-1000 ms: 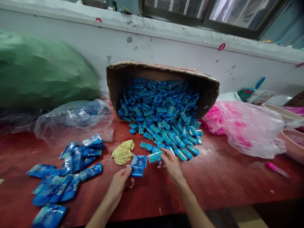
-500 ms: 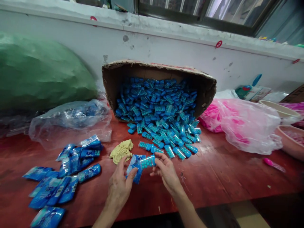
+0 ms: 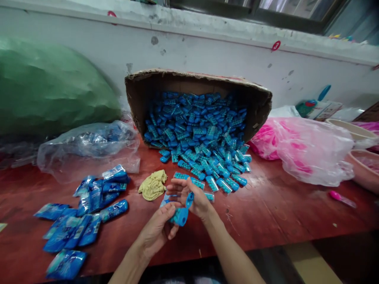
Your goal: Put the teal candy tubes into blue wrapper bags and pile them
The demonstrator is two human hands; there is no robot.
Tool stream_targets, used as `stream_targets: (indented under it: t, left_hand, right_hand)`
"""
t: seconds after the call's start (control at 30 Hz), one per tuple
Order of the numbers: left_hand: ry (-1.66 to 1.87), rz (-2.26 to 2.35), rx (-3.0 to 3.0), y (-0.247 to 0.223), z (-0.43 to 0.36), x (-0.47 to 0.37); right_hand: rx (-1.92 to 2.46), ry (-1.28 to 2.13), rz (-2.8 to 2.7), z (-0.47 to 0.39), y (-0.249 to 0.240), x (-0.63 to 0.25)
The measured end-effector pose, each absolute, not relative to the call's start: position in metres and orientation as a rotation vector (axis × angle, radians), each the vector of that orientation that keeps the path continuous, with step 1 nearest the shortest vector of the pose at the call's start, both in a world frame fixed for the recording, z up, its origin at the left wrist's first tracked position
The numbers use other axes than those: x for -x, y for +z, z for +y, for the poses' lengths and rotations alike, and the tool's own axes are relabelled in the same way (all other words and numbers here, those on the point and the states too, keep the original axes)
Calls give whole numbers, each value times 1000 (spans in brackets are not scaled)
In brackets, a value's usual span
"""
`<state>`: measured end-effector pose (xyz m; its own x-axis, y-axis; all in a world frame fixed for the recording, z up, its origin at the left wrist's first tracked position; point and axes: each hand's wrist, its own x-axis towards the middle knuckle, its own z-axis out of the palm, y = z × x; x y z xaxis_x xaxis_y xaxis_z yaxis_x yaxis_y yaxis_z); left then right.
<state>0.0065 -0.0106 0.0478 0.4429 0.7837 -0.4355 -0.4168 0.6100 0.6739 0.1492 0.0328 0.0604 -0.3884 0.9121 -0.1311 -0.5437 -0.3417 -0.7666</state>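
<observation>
Low in the middle of the view, my left hand (image 3: 158, 228) grips a small clear bottle (image 3: 179, 216) of turquoise balls, its blue flip cap standing open. My right hand (image 3: 195, 199) is at the raised lid, fingers spread behind it; whether it pinches the lid is hard to tell. Part of a blue packet (image 3: 166, 199) shows behind my left fingers. A cardboard box (image 3: 257, 118) lies on its side beyond, with many similar bottles (image 3: 204, 130) spilling out. Filled blue packets (image 3: 94, 197) lie in a loose pile to the left.
A crumpled yellow cloth (image 3: 153, 185) lies left of my hands. Clear plastic bags (image 3: 85, 146) and a large green sack (image 3: 53, 86) stand at the left. Pink items in a plastic bag (image 3: 314, 150), a pink spoon (image 3: 342, 199) and a bowl (image 3: 363, 169) are on the right.
The bottle has come nearer and turned, and its cap has opened. My left hand now holds the bottle, while my right hand has moved up beside the lid.
</observation>
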Motion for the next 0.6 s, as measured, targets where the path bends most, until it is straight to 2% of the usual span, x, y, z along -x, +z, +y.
stream_targets:
  t: [0.1, 0.33, 0.47, 0.6]
  left_hand:
    - [833, 871, -490, 47, -10, -6]
    - [948, 1116, -509, 49, -16, -18]
    - [1007, 1268, -545, 50, -25, -25]
    - [1029, 1236, -545, 47, -21, -23]
  right_hand:
    - [685, 1822, -910, 21, 61, -142]
    - [1040, 1408, -1119, -10, 51, -123]
    - [1084, 1220, -1233, -13, 45, -116]
    - [1060, 1310, -1217, -6, 36, -120]
